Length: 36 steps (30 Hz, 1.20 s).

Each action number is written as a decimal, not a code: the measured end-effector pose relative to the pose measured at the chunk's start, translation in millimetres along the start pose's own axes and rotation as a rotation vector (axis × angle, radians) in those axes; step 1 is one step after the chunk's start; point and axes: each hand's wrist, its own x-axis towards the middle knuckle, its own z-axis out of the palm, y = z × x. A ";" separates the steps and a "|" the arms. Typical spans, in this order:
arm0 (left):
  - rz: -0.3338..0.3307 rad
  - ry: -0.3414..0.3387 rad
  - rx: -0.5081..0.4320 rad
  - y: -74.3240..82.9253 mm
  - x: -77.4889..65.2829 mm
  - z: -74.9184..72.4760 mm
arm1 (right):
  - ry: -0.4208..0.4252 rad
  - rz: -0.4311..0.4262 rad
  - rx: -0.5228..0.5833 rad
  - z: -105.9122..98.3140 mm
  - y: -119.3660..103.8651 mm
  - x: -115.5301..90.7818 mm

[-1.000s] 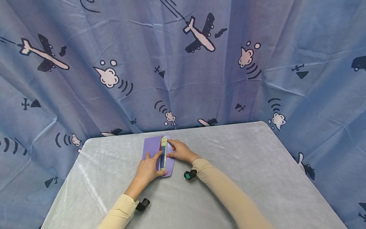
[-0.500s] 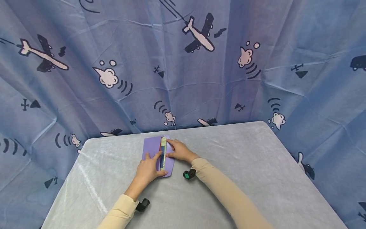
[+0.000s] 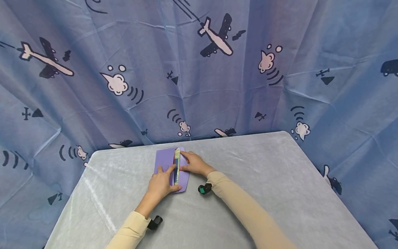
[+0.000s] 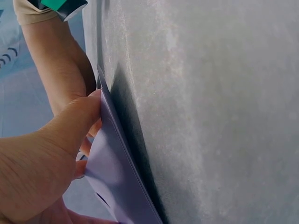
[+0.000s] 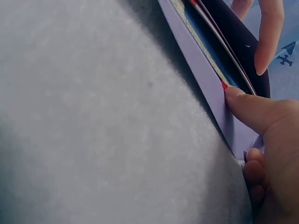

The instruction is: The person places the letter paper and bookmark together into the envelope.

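Observation:
A purple envelope (image 3: 164, 157) lies on the cloth, flap to the right. A card (image 3: 177, 157), yellow-green and blue with a red edge beside it, shows as a narrow strip at its mouth. My left hand (image 3: 159, 184) holds the envelope across its lower part, thumb by the near end and index finger at the mouth. From the other side, my right hand (image 3: 196, 164) grips at the card's outer edge. In the right wrist view the thumb (image 5: 243, 102) presses the card beside a red corner, while the other fingers curl by the envelope's corner.
A pale grey cloth (image 3: 248, 193) covers the table. Behind it hangs a blue curtain (image 3: 186, 69) printed with airplanes. Small black cameras (image 3: 205, 188) are worn at both wrists.
The right hand has shifted slightly left, and the card's visible strip has grown narrower as it slides into the envelope. The left hand keeps its place.

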 end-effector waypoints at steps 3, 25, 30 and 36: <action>0.003 -0.001 -0.003 -0.4 0.1 0.1 | -0.009 0.007 -0.003 -0.7 -0.7 0.3; 0.009 0.010 0.005 -1.0 0.8 2.3 | -0.033 0.023 -0.082 -1.7 -6.7 2.1; 0.011 0.018 0.011 -1.0 1.2 2.2 | -0.026 0.024 -0.092 -1.3 -8.0 2.7; 0.011 0.017 0.011 -0.9 0.7 2.0 | -0.015 0.020 -0.121 -1.1 -10.5 2.3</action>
